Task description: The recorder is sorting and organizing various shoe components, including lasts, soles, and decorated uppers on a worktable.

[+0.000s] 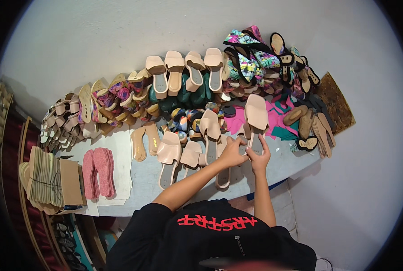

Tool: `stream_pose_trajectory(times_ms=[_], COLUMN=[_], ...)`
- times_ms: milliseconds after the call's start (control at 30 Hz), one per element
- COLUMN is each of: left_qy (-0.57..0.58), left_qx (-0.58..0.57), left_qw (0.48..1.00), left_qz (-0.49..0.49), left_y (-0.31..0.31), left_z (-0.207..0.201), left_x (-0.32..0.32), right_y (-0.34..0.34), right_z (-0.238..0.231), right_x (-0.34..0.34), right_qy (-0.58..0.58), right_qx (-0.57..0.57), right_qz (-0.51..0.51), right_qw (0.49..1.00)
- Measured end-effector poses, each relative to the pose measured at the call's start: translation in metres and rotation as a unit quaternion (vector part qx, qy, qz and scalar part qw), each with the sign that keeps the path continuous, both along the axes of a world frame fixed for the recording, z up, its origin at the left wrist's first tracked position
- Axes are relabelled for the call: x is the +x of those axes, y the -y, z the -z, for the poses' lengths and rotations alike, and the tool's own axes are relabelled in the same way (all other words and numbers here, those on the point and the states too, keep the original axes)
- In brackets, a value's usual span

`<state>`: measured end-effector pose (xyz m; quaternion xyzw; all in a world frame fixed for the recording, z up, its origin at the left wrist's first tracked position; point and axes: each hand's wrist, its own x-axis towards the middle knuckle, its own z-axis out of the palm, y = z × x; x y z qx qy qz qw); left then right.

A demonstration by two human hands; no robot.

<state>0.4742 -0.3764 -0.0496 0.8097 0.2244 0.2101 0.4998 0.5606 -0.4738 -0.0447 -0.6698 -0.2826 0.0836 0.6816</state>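
Over the table's front half I hold up a beige slide sandal (pixel 257 114) with a broad strap and a grey insole. My right hand (pixel 259 158) is closed on its heel end, the thumb on the insole. My left hand (pixel 232 153) is closed just beside it, on the grey-insoled heel of what looks like a second beige sandal (pixel 242 141), mostly hidden behind the fingers and the first one. Left of my hands stand more beige sandals: a tall one (pixel 209 126), a low one (pixel 191 156) partly behind my left forearm, and a glossy one (pixel 169 149).
Along the wall runs a row of beige sandals (pixel 194 67), with floral wedges (pixel 251 63) piled to its right. Pink insoles (pixel 97 171), tan insoles (pixel 139 144) and a tied sole stack (pixel 45 176) lie left. Pink and green scraps (pixel 278 118) lie right, near brown sole pieces (pixel 306 124).
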Motion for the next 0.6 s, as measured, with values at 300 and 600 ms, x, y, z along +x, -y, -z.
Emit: stream_pose_trajectory(times_ms=[300,600], left_qy=[0.133,0.195], left_qx=[0.180,0.230], left_qw=[0.949,0.913], left_qz=[-0.221,-0.276], left_y=[-0.067,-0.214], left_z=[-0.114,-0.105], left_x=[-0.050,0.025], right_y=[-0.115,-0.275], right_z=[-0.114,-0.083], right_x=[-0.012,0.053], right_qy=[0.066,0.173], right_qx=[0.128,0.034], right_qz=[-0.138,-0.015], right_qw=[0.980,0.984])
